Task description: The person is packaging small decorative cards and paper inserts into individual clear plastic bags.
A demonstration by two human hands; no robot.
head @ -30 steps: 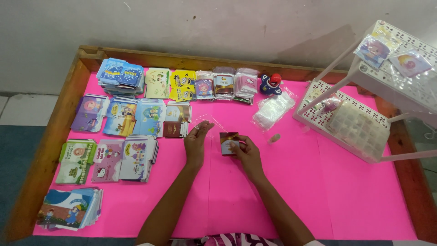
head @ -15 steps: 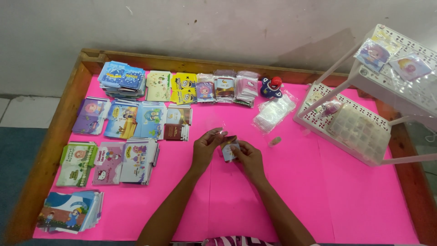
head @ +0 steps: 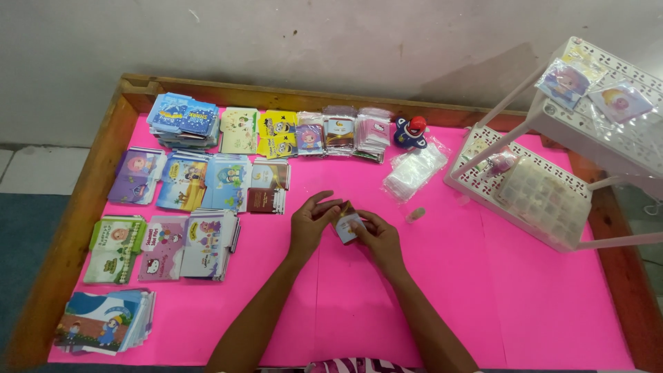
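small card packet, brown and pale blue, sits mid-frame, pinched by both left hand and right hand; colourful packet stacks fill the upper left.

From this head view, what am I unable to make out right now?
- Small packet: both the left hand and right hand cover most of it; its design is too small.
- White rack: its right side is cut off by the frame edge.
- Small pale item on the pink surface: too tiny to identify.
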